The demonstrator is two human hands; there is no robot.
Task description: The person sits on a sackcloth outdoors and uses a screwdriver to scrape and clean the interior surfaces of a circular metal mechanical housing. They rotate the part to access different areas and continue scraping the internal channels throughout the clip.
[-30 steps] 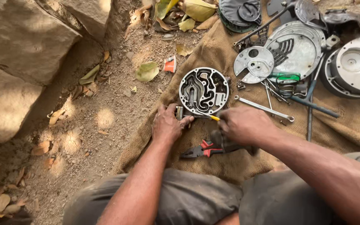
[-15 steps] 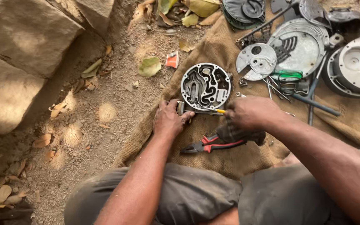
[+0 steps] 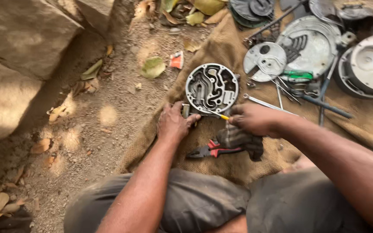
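My left hand (image 3: 174,123) pinches a small metal part (image 3: 186,110) at the near edge of the round valve plate (image 3: 211,87) on the burlap (image 3: 221,47), my right hand (image 3: 251,118) grips a yellow-handled screwdriver (image 3: 218,114) against it, the plate apparently not yet freed.

A burlap cloth (image 3: 368,125) spread over the dirt ground (image 3: 109,125) carries a round valve plate (image 3: 211,88) at centre, red-handled pliers (image 3: 214,149) at 6 o'clock, metal discs (image 3: 307,43) at 2 o'clock.

Sunlit dirt ground (image 3: 109,129), stone blocks (image 3: 18,43), dry leaves (image 3: 153,67).
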